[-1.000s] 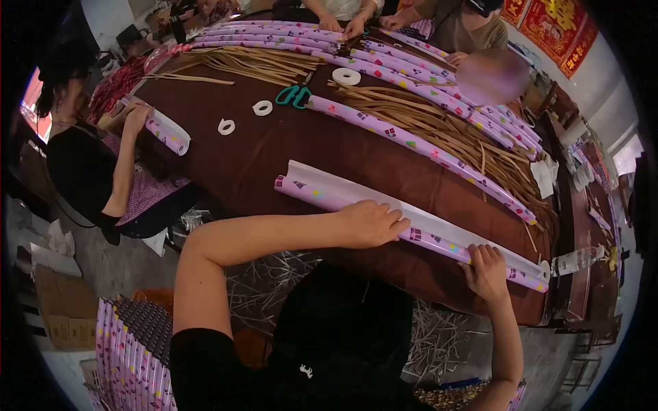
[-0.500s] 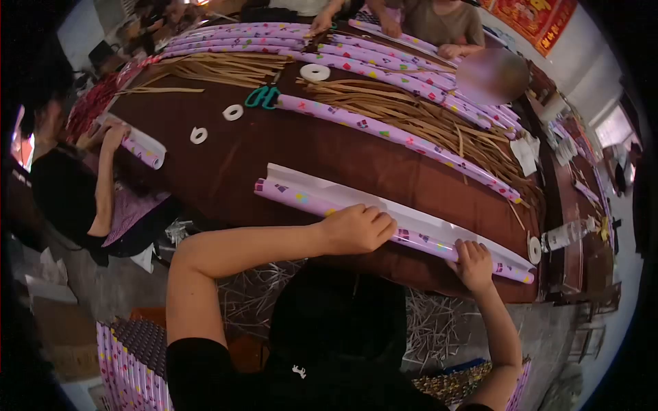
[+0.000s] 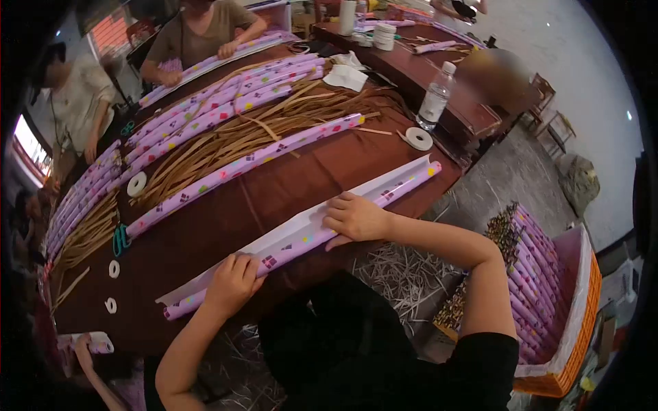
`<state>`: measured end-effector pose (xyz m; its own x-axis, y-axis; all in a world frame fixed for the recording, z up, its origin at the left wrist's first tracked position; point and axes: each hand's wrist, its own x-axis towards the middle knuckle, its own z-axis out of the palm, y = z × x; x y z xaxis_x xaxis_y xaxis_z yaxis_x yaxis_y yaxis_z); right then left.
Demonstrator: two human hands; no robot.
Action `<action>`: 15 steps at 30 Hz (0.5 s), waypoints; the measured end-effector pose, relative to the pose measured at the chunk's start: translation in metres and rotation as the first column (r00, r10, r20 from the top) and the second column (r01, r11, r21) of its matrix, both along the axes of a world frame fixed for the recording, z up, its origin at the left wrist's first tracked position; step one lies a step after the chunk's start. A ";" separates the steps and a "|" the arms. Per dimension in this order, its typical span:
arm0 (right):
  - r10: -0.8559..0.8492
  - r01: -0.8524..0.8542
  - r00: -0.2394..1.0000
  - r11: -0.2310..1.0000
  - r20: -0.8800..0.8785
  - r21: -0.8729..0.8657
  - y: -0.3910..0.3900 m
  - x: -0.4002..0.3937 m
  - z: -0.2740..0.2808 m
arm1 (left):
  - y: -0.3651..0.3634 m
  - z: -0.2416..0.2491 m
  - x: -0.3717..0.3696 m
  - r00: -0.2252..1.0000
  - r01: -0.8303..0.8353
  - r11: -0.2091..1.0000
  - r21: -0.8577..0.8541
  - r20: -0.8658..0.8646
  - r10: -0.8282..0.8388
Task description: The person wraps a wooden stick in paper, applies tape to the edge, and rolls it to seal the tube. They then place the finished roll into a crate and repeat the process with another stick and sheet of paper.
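A half-rolled sheet of purple patterned wrapping paper (image 3: 319, 236) lies along the near side of the table, its white inner side showing as a strip at the far edge. My left hand (image 3: 233, 284) grips the roll toward its left end, fingers curled over the top. Right of the middle, my right hand (image 3: 353, 218) is closed over the same roll, its fingertips on the white strip. Beyond it lies a finished-looking paper roll (image 3: 247, 164), with teal scissors (image 3: 121, 240) at its left end.
Brown paper strips (image 3: 205, 147) and more purple rolls (image 3: 226, 103) cover the far side. Tape rolls (image 3: 418, 139) and a bottle (image 3: 436, 99) stand near the right edge. An orange basket (image 3: 579, 329) holds several rolls. Co-workers' hands (image 3: 229, 49) work across the table.
My view has turned to the right, bringing the basket and bottle closer in. Both hands sit slightly farther left along the roll, still gripping it.
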<state>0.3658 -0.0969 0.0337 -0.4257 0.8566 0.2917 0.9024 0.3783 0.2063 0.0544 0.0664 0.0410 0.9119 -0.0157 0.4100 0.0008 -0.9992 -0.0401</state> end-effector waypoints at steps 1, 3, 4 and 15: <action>-0.006 0.007 1.000 0.997 0.007 -0.076 0.000 0.001 -0.004 | 0.001 -0.001 -0.001 0.999 0.003 1.000 -0.012 -0.038 -0.003; 0.072 -0.069 0.996 0.996 -0.054 0.047 0.001 -0.001 -0.001 | 0.002 0.000 -0.001 0.998 0.027 0.999 -0.040 -0.051 -0.029; 0.108 -0.104 0.994 0.988 -0.031 0.111 -0.001 -0.003 0.001 | 0.002 0.003 0.000 0.998 0.026 0.997 -0.077 -0.062 -0.031; 0.189 -0.185 0.974 0.982 -0.122 0.043 0.007 0.002 -0.001 | 0.045 0.022 -0.038 0.929 -0.315 0.622 -0.717 -0.368 0.046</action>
